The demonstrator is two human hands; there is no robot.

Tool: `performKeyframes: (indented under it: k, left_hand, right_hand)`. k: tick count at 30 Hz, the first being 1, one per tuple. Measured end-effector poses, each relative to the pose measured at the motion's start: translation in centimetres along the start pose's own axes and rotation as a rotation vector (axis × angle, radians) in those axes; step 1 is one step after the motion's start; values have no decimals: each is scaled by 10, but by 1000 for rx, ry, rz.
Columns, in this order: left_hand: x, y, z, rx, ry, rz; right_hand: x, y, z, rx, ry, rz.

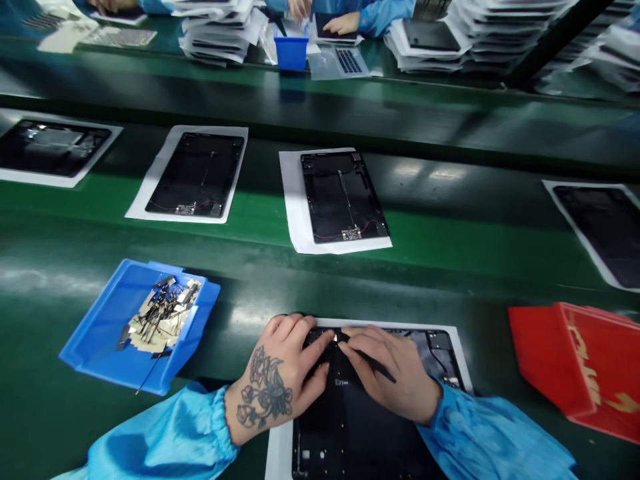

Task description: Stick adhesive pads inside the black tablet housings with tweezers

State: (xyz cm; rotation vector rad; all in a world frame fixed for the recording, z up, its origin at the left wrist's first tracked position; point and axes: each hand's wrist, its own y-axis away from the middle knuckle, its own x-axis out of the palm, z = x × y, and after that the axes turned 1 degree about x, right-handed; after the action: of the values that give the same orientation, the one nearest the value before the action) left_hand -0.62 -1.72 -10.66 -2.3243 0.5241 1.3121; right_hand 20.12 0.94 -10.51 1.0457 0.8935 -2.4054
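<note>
A black flat device shell (350, 427) lies on a white sheet (277, 453) at the near edge of the green bench. My left hand (283, 377) rests on the shell's upper left corner, fingers curled and pressing near the top edge. My right hand (390, 373) is closed on a thin black tool (377, 365), its tip at a small pale part (341, 337) by the shell's top edge. Both index fingers meet at that spot.
A blue tray (100, 333) of small metal and black parts sits to the left. A red bin (585, 367) stands on the right. Black shells on white sheets (345, 197) (195, 175) lie along the green belt. Across it, other people's hands, stacked sheets and a blue box (291, 52).
</note>
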Motion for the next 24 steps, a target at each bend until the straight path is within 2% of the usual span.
performKeyframes:
  k: [5, 10, 14, 18, 24]
  left_hand:
    - [0, 1, -1, -35, 15, 35]
    - [0, 1, 1, -82, 75, 73]
    - [-3, 1, 2, -98, 141, 92]
    - [-6, 2, 3, -98, 185, 118]
    - [-6, 3, 3, -77, 181, 101]
  right_hand:
    - [-12, -4, 5, 78, -104, -135]
    - [-4, -4, 0, 275, -278, -240]
    - [3, -4, -2, 396, -305, -202]
    - [4, -4, 1, 366, -437, -137]
    - [4, -7, 1, 309, -515, -76]
